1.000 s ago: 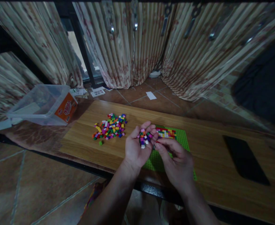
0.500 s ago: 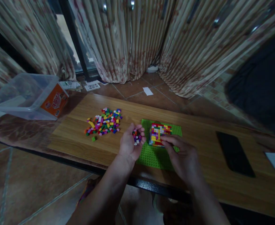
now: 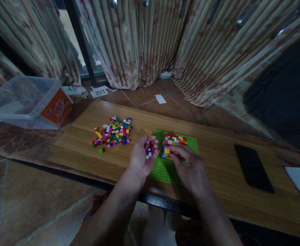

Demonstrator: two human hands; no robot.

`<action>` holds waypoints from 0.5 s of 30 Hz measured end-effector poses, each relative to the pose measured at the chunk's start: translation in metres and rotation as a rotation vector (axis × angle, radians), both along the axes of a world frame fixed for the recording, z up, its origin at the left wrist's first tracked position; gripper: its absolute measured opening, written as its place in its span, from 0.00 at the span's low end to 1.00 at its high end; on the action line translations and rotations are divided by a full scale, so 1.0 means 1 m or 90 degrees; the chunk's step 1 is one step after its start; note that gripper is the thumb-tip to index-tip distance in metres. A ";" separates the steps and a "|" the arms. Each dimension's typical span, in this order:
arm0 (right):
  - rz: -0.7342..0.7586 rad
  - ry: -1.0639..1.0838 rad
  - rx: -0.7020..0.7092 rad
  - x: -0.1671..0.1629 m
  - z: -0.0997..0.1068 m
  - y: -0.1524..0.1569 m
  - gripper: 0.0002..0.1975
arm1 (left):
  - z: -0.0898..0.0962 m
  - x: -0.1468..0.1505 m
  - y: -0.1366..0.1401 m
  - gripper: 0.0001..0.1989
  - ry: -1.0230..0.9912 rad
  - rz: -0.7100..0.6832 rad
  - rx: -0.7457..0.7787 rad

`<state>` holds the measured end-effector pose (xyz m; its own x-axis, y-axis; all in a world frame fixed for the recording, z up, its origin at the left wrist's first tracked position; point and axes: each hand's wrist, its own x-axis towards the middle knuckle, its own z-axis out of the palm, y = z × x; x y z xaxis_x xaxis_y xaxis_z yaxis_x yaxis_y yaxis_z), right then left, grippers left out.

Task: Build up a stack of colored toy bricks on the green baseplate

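Note:
Cupped palm up, my left hand (image 3: 140, 158) holds a small heap of toy bricks (image 3: 149, 149) in mixed colours, just left of a green baseplate (image 3: 162, 175). On that baseplate stands a block built of colourful bricks (image 3: 174, 139). My right hand (image 3: 188, 164) is over the near side of this block, thumb and forefinger pinched together at its top. Whatever lies between those fingertips is too small to make out. The right hand covers part of the block.
Loose bricks (image 3: 114, 132) lie spread on the wooden board (image 3: 75, 153) to the left, with one green brick (image 3: 101, 150) apart. A black phone-like slab (image 3: 253, 168) and white paper (image 3: 299, 181) lie right. A clear plastic tub (image 3: 24, 102) stands far left.
My right hand has shifted a little left across the top of the brick block and now hides more of it. My left hand stays cupped around its bricks.

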<state>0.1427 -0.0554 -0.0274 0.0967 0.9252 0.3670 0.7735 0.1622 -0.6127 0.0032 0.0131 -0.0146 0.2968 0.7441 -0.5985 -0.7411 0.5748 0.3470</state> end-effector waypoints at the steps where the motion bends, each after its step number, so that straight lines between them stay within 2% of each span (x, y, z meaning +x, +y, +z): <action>1: -0.003 -0.001 0.001 0.000 0.000 0.000 0.08 | 0.000 0.000 0.000 0.13 -0.002 0.000 0.000; 8: -0.022 0.026 0.032 0.004 0.000 -0.003 0.10 | 0.001 0.000 -0.001 0.13 -0.003 0.002 -0.003; 15: -0.121 0.047 0.065 0.007 0.000 -0.002 0.07 | 0.001 0.001 -0.001 0.14 0.004 0.003 -0.005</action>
